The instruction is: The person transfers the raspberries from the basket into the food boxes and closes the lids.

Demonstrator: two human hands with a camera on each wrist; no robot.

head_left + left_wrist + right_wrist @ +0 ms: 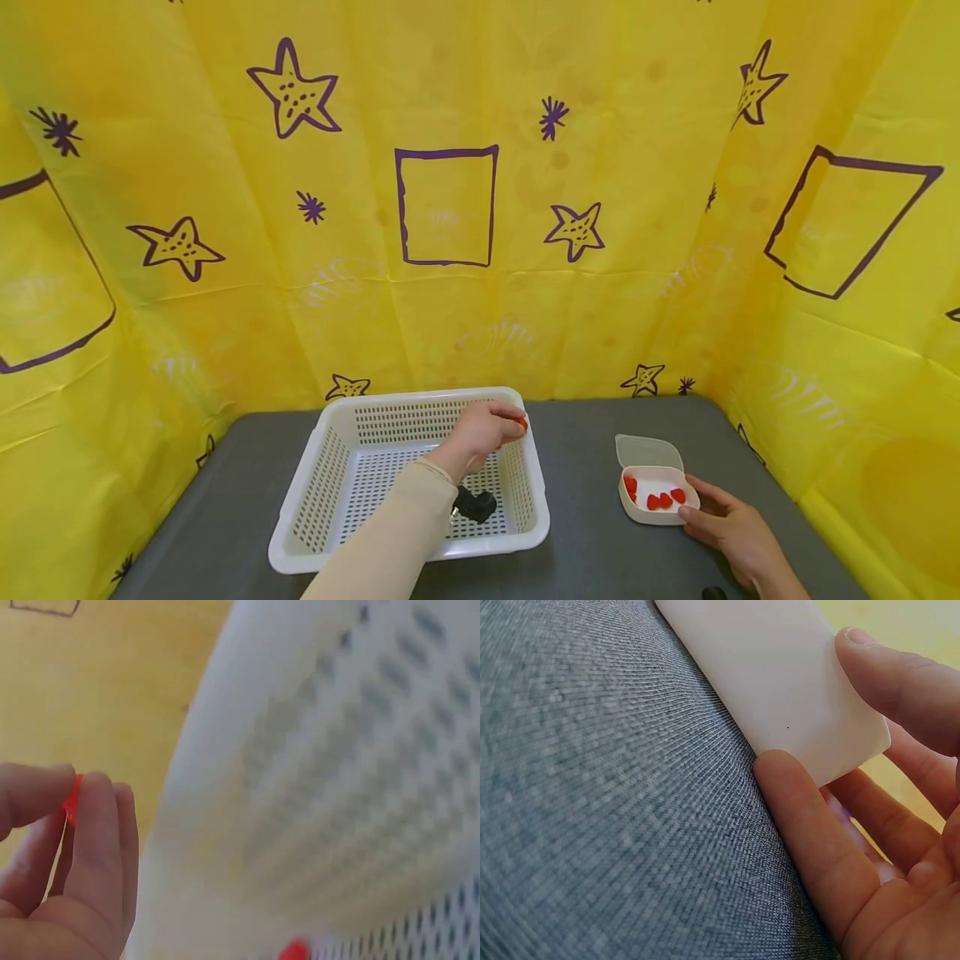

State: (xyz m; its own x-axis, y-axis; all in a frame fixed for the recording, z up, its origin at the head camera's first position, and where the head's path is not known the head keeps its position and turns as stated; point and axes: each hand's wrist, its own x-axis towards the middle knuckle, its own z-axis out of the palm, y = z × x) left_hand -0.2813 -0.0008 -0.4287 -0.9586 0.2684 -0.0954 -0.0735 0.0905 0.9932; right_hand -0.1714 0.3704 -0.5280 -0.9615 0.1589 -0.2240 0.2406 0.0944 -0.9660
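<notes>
Box (658, 519) stands on the table (585, 483), lid (649, 452) raised, several red pieces (665, 500) inside; your right hand (731, 533) grips its right end between thumb and fingers. Your left hand (482, 435) pinches a red piece (522, 423) at the right rim of the basket (491, 546), inside which another red piece (295, 951) shows, blurred (a black item (476, 505) lies there too, identity unclear). Judgement: work partly done, boxed pieces placed, the pinched one and that in the basket outstanding

Yel. curtain (450, 67) w/ starfish (294, 93), gry table (585, 500)
</notes>
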